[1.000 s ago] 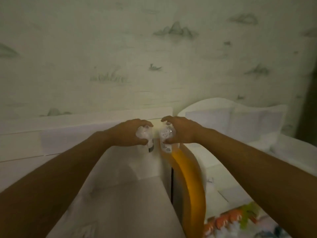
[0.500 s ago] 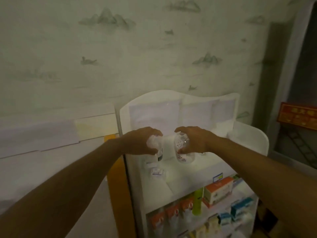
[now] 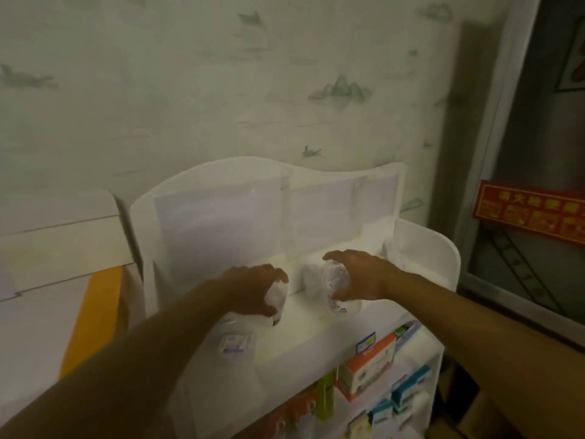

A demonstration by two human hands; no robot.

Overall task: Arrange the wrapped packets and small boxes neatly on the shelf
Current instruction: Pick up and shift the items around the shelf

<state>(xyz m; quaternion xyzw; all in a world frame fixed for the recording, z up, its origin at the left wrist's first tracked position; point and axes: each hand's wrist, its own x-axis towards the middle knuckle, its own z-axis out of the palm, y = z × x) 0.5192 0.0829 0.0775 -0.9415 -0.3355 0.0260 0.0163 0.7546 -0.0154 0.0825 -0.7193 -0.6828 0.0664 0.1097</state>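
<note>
Shelf stands against the wall. On its top tier: left hand holds a packet at left; right hand holds another packet at right, the two apart. A labelled packet lies in front of the left one (partly under the forearm). Boxes sit on the tier below.

I have just one camera here, and it sits on the person's head. It looks forward and down, so both arms come in from the bottom corners and reach away from me. The view faces a white shelf that stands against a pale wall, and it looks down onto the shelf's top. The camera is near, about as far off as the arms stretch. The lens is wide, so the edges bend. The light is dim and the picture is soft, so small print may be unreadable.
</note>
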